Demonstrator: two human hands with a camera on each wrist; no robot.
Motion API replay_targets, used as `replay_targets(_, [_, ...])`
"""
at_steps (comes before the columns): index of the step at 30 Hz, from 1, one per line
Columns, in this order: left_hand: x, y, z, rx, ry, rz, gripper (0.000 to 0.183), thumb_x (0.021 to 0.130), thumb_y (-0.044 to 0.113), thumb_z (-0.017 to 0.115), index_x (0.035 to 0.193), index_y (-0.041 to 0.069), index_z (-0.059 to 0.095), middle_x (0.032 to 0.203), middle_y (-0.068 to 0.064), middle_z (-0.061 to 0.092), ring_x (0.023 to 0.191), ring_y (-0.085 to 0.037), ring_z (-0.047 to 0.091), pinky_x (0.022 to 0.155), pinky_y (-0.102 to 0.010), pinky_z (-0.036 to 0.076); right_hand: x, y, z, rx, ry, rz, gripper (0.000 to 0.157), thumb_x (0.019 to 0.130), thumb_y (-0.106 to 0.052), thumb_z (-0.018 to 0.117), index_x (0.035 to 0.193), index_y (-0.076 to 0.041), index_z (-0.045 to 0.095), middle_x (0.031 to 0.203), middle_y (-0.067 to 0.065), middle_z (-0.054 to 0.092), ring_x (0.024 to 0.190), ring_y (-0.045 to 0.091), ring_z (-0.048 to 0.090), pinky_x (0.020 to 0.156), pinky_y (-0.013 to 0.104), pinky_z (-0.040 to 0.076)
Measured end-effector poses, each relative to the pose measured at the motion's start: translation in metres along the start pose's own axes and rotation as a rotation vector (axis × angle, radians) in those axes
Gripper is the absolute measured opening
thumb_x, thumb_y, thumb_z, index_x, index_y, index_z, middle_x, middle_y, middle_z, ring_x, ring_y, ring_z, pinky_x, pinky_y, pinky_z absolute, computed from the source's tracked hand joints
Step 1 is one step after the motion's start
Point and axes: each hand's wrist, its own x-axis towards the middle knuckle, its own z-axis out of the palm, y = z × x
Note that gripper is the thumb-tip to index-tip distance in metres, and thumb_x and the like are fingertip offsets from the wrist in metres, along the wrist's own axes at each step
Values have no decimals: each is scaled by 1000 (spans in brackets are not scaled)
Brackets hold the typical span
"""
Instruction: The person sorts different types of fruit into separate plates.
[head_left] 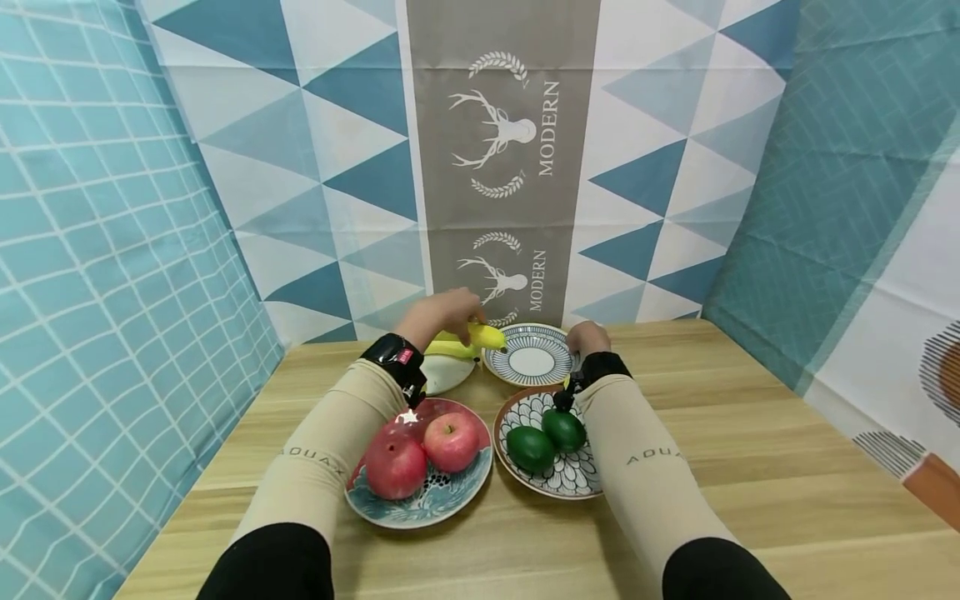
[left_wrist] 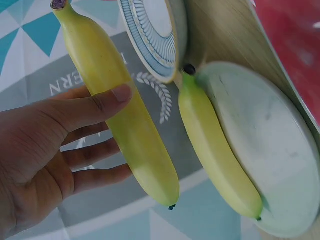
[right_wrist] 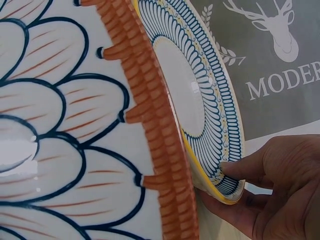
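Note:
In my left hand (head_left: 450, 315) I hold a yellow banana (left_wrist: 120, 107), thumb on one side and fingers behind it. A second banana (left_wrist: 217, 150) lies on a pale plate (left_wrist: 280, 165) just beside it. My right hand (head_left: 588, 337) pinches the rim of a blue-patterned white plate (right_wrist: 220, 100), thumb on top and fingers underneath. In the head view that blue-patterned plate (head_left: 517, 375) stands at the back of the table, right of the bananas. The held banana (head_left: 487, 337) hangs near its left edge.
Nearer stand a red and blue plate (head_left: 405, 518) with red apples (head_left: 452, 442) and a brown-rimmed plate (head_left: 517, 475) with two dark green fruits (head_left: 530, 448). Patterned cloth (head_left: 360, 125) hangs behind the wooden table (head_left: 750, 467).

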Motion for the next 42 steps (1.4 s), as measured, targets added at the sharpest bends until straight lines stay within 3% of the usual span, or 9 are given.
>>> replay_targets(7, [19, 17, -1, -10, -38, -35, 58, 83, 15, 91, 138, 17, 72, 129, -7, 72, 115, -27, 66, 101, -39, 53, -6, 1, 1, 36, 19, 12, 21, 106, -10, 48, 96, 1, 63, 102, 18, 49, 77, 24, 38, 67, 34, 36])
replay_targets(18, [47, 24, 1, -56, 2, -111, 54, 86, 10, 88, 137, 19, 73, 139, -6, 68, 130, -28, 58, 109, -41, 48, -18, 5, -4, 72, 50, 16, 21, 105, -12, 51, 99, 2, 65, 104, 18, 50, 81, 24, 41, 68, 31, 38])
replay_targets(27, [74, 24, 21, -132, 90, -118, 53, 86, 10, 89, 136, 13, 73, 136, -9, 70, 130, -33, 59, 113, -45, 44, -10, 4, -4, 15, 8, 15, 22, 106, -10, 50, 96, 1, 65, 102, 17, 50, 79, 24, 41, 68, 32, 38])
replay_targets(33, [83, 22, 28, -128, 134, -147, 51, 84, 9, 90, 133, 11, 74, 133, -9, 71, 128, -31, 60, 111, -43, 46, -5, -3, -6, 59, 3, 39, 18, 106, -9, 53, 99, 1, 66, 104, 17, 52, 81, 25, 44, 67, 33, 42])
replay_targets(37, [91, 23, 29, -108, 169, -126, 50, 84, 8, 89, 132, 11, 75, 132, -9, 71, 127, -30, 61, 113, -42, 44, -7, -5, -8, 81, 17, 43, 17, 105, -10, 54, 100, 2, 66, 108, 19, 53, 85, 27, 46, 68, 33, 44])
replay_targets(42, [99, 34, 40, -52, 143, -110, 47, 84, 3, 87, 129, 13, 77, 126, -7, 73, 116, -25, 65, 103, -38, 51, -6, -6, -11, 47, -79, 70, 18, 105, -10, 52, 99, 1, 64, 106, 17, 50, 82, 25, 45, 66, 32, 42])
